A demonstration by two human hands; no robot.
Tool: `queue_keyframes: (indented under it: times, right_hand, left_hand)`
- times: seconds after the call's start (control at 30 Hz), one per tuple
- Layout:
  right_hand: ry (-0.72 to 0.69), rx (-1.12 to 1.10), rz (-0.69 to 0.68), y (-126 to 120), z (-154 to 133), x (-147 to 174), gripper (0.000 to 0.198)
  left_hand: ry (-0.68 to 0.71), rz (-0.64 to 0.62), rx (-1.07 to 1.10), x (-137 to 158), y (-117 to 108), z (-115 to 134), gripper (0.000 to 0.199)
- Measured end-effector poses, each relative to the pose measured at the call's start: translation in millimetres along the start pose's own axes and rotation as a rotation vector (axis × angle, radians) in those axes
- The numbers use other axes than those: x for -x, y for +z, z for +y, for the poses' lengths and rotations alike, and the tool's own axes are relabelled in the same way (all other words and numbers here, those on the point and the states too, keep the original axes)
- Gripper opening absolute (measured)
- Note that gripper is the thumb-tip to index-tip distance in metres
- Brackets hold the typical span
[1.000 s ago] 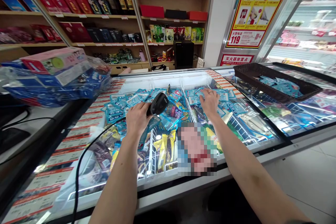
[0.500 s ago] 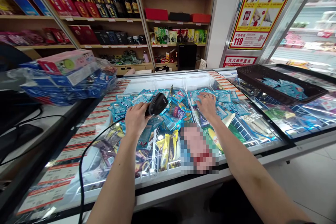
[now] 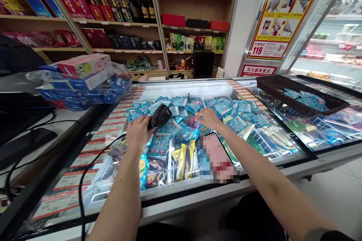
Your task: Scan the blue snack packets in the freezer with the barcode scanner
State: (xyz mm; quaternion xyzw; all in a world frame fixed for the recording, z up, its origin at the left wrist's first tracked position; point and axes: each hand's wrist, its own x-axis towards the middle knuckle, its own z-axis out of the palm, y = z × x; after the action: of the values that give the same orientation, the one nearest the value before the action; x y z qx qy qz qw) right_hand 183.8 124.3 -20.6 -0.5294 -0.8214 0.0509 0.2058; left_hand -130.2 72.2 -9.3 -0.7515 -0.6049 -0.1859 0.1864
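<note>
In my left hand [image 3: 138, 132] is a black barcode scanner [image 3: 160, 116], its head tilted to the right over the freezer. A black cable [image 3: 96, 153] trails from it toward the lower left. My right hand [image 3: 209, 118] reaches over the middle of the spread of packets, fingers slightly bent and apart; whether the tips touch a packet I cannot make out. Flat blue packets [image 3: 161, 142] lie scattered across the glass top of the chest freezer [image 3: 161, 202]. A phone [image 3: 219, 150], partly blurred out, rests on the glass below my right wrist.
Yellow-wrapped ice creams [image 3: 181, 162] show in wire baskets under the glass. At right, a dark tray [image 3: 271, 87] holds more blue packets. Boxes in plastic wrap [image 3: 85, 84] stand on the left counter. Behind are stocked shelves [image 3: 121, 22] and a red poster [image 3: 285, 19].
My right hand has moved left and nearer, from the right-hand packets to the middle. My left hand with the scanner has shifted slightly left and lower in view. The view has also shifted a little.
</note>
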Motion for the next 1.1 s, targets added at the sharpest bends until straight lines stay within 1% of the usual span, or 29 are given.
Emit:
queue_keyframes:
  times: [0.03,0.1,0.2,0.3,0.37,0.43,0.57,0.67,0.8,0.87,1.03,1.1]
  right_hand:
    - [-0.013,-0.001,-0.024,1,-9,-3,0.029]
    - [0.011,0.002,-0.063,3,-26,-8,0.036]
    - [0.038,-0.03,-0.108,9,-47,-13,0.052]
    - [0.062,-0.095,-0.132,19,-60,-14,0.066]
    - [0.074,-0.13,-0.126,25,-65,-13,0.071]
    - [0.075,-0.158,-0.119,29,-68,-12,0.07]
    - [0.084,-0.214,-0.131,32,-68,-17,0.048]
    - [0.116,-0.237,-0.141,32,-64,-20,0.033]
    - [0.167,-0.22,-0.08,27,-48,-18,0.015]
    - [0.197,-0.2,-0.041,22,-34,-14,0.013]
    - [0.204,-0.158,0.021,6,9,-2,0.009]
    - [0.216,-0.167,0.093,0,23,4,0.008]
  left_hand:
    - [-0.001,-0.005,0.006,0,-1,1,0.039]
    - [-0.007,-0.015,0.022,0,-4,3,0.04]
    - [-0.009,-0.02,0.05,0,-6,4,0.04]
    - [0.005,-0.023,0.073,2,-4,2,0.04]
    - [-0.001,-0.024,0.083,3,-3,1,0.04]
    - [-0.009,-0.025,0.09,3,-2,0,0.039]
    - [-0.005,-0.028,0.084,3,-3,2,0.04]
    - [-0.004,-0.022,0.074,2,-6,4,0.04]
    - [-0.003,-0.014,0.057,2,-9,6,0.039]
    - [0.0,-0.01,0.046,2,-9,6,0.039]
    - [0.042,-0.005,0.04,0,-4,6,0.041]
    - [0.059,-0.009,0.032,-1,-2,7,0.04]
